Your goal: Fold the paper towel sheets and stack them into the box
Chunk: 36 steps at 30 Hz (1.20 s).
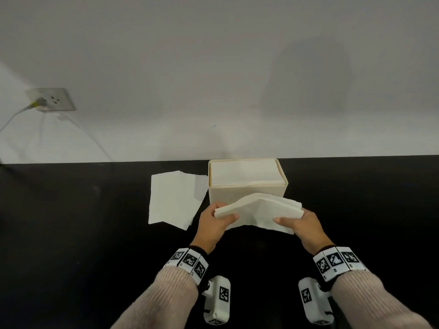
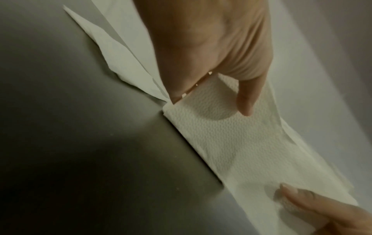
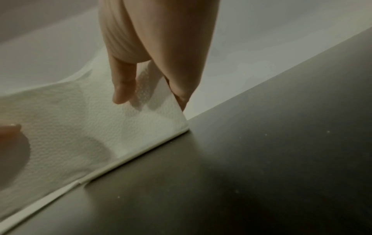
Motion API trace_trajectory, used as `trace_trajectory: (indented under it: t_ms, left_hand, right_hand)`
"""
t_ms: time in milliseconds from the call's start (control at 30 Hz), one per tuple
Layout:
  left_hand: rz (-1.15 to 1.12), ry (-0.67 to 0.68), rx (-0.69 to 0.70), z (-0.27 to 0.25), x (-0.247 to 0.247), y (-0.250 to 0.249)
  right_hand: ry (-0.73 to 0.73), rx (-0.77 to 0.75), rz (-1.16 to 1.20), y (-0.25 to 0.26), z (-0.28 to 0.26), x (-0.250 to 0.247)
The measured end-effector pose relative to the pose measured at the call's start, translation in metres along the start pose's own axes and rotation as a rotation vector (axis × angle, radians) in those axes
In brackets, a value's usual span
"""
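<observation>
Both hands' grip, left hand [image 1: 212, 223] and right hand [image 1: 303, 225], pinches the folded paper towel [image 1: 259, 211].

Box [image 1: 247, 194] front partly behind folded towel [image 1: 259, 211]; depth perhaps hidden.

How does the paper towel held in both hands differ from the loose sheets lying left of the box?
The held paper towel is folded into a narrow layered strip, while the loose sheets are spread wide. The held paper towel arches between the left hand and right hand in front of the box; the loose sheets lie untouched on the black table. Both are white.
</observation>
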<state>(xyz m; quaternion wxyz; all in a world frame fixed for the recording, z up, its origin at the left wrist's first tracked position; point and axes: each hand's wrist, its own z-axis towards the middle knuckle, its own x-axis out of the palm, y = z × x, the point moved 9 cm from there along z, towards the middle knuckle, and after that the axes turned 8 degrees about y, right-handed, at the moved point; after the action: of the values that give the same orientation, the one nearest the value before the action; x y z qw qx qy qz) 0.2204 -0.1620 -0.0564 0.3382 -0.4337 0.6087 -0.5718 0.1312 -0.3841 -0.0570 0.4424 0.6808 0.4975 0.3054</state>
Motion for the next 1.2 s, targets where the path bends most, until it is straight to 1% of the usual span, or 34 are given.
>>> trace_trajectory:
  t_ms: [67, 167, 233, 300, 367, 433, 500, 533, 567, 633, 700, 767, 833, 900, 933, 1000, 1033, 1100, 1200]
  left_hand:
    - [0.057, -0.005, -0.005, 0.0, -0.006, 0.004]
    - [0.139, -0.024, -0.03, -0.002, -0.015, 0.01]
    - [0.275, -0.047, 0.012, 0.0, -0.022, 0.0]
    - [0.473, -0.047, 0.063, 0.002, -0.024, -0.017]
    - [0.652, -0.015, 0.099, 0.005, -0.02, -0.032]
    - [0.767, 0.035, 0.126, 0.007, -0.008, -0.044]
    - [0.83, 0.12, 0.147, 0.008, 0.013, -0.053]
    - [0.828, 0.157, 0.157, 0.008, 0.025, -0.057]
    - [0.78, 0.171, 0.168, 0.007, 0.035, -0.061]
    - [0.552, 0.143, 0.134, 0.006, 0.045, -0.066]
    - [0.254, 0.106, 0.082, 0.007, 0.047, -0.067]
    - [-0.034, 0.091, 0.073, 0.007, 0.046, -0.067]
    - [-0.278, 0.089, 0.045, 0.007, 0.043, -0.064]
    - [-0.412, 0.074, 0.032, 0.008, 0.037, -0.059]
    - [-0.438, 0.055, 0.034, 0.008, 0.03, -0.057]
    - [-0.423, 0.012, 0.028, 0.008, 0.014, -0.051]
    - [-0.372, 0.002, 0.028, 0.008, 0.004, -0.049]
    - [-0.199, 0.014, 0.032, 0.006, -0.012, -0.046]
    - [0.014, 0.028, -0.002, 0.005, -0.026, -0.032]
  right_hand:
    - [0.008, 0.046, -0.089, -0.007, 0.001, -0.001]
    - [-0.026, 0.138, -0.27, -0.022, 0.002, -0.006]
    - [-0.041, 0.125, -0.286, -0.021, 0.002, -0.009]
    - [-0.044, 0.077, -0.259, -0.008, 0.001, -0.011]
    - [-0.05, -0.017, -0.231, 0.014, -0.006, -0.009]
    - [-0.023, -0.143, -0.262, 0.04, -0.012, 0.0]
    - [0.04, -0.242, -0.297, 0.063, -0.017, 0.018]
    - [0.072, -0.283, -0.3, 0.072, -0.019, 0.028]
    - [0.092, -0.32, -0.287, 0.08, -0.02, 0.035]
    - [0.098, -0.386, -0.219, 0.095, -0.024, 0.042]
    - [0.077, -0.404, -0.148, 0.1, -0.026, 0.039]
    - [0.084, -0.351, -0.172, 0.094, -0.024, 0.036]
    - [0.14, -0.213, -0.358, 0.076, -0.018, 0.039]
    - [0.188, -0.06, -0.556, 0.052, -0.012, 0.038]
    - [0.17, -0.027, -0.586, 0.045, -0.01, 0.034]
    - [0.087, -0.019, -0.553, 0.04, -0.008, 0.017]
    - [0.043, -0.027, -0.514, 0.039, -0.008, 0.008]
    - [-0.027, -0.037, -0.409, 0.039, -0.01, -0.007]
    - [-0.044, -0.051, -0.277, 0.035, -0.011, -0.013]
